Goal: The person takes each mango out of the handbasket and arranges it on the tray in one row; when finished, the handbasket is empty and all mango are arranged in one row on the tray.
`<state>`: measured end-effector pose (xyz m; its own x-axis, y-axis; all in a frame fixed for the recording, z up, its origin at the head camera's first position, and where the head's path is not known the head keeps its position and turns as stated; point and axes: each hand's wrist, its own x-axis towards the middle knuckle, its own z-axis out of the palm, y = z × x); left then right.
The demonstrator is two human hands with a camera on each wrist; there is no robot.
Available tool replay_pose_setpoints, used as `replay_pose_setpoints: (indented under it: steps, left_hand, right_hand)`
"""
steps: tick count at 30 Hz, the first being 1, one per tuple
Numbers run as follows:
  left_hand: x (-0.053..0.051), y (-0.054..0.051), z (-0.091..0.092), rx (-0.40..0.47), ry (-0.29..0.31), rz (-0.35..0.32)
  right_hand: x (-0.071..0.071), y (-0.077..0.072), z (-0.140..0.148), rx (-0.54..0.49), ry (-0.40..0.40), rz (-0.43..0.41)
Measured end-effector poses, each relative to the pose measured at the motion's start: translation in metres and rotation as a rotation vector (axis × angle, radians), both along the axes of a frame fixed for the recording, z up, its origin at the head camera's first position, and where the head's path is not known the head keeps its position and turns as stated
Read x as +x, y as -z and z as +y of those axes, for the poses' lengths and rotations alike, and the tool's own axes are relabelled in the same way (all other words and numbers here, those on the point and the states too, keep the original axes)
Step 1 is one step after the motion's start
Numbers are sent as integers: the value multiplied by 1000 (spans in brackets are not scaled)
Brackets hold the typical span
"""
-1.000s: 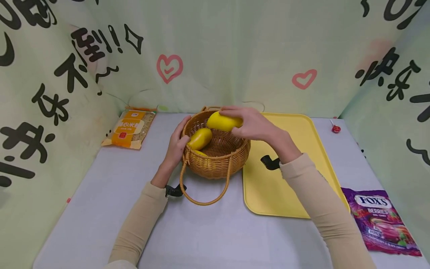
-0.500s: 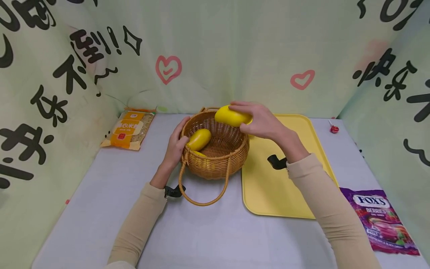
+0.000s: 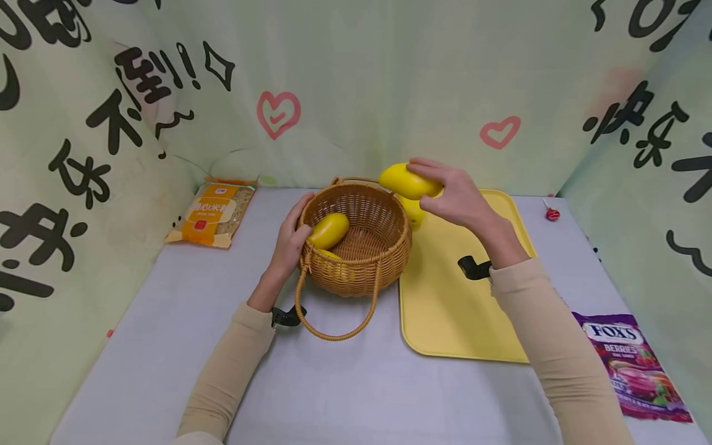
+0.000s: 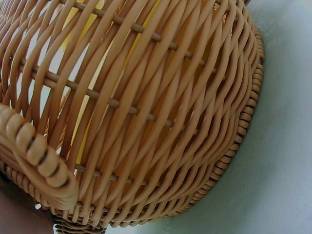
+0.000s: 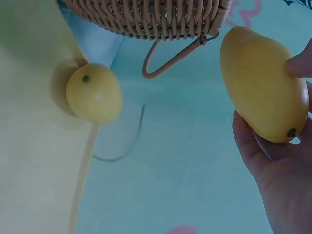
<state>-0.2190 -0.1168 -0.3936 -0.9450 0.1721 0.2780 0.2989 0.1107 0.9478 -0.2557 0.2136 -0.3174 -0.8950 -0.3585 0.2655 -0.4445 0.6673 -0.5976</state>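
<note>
A gripped mango [image 3: 408, 181] juts leftward from the right hand [image 3: 460, 196].

Room over near part of yellow tray [image 3: 439, 315]; basket [image 3: 353, 276] bars left side, mango [image 3: 414, 214] far-left corner.

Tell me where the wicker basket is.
In the head view, the wicker basket stands near centre, left of the yellow tray, the left hand gripping its rim.

The held mango [image 3: 408, 180] is bright yellow with a dark green spot [image 5: 291, 132] at one end, the woven basket [image 3: 350, 278] tan-brown, the tray [image 3: 461, 309] pastel yellow. The pale green curtain [image 3: 384, 80] bears black characters [image 3: 114, 136] and pinkish-red hearts [image 3: 276, 118]; the berry bag [image 3: 639, 374] is purple.
</note>
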Motion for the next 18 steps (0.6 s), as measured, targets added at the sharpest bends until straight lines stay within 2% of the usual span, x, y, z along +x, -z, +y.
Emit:
replay_pose_setpoints:
  steps: [8,14,15,18]
  left_hand:
    - [1,0,0,-2,4,3]
    - [0,2,-1,2,12,1]
    - [-3,6,-1,3,9,4]
    - [-4,7,-2,14,13,-1]
  right_hand:
    - [-12,23,24,-39,74,-16]
    - [-18,45,43,-76,169,-53]
    - [-19,49,46,-85,184,-61]
    - [-20,58,54,-109,224,-90]
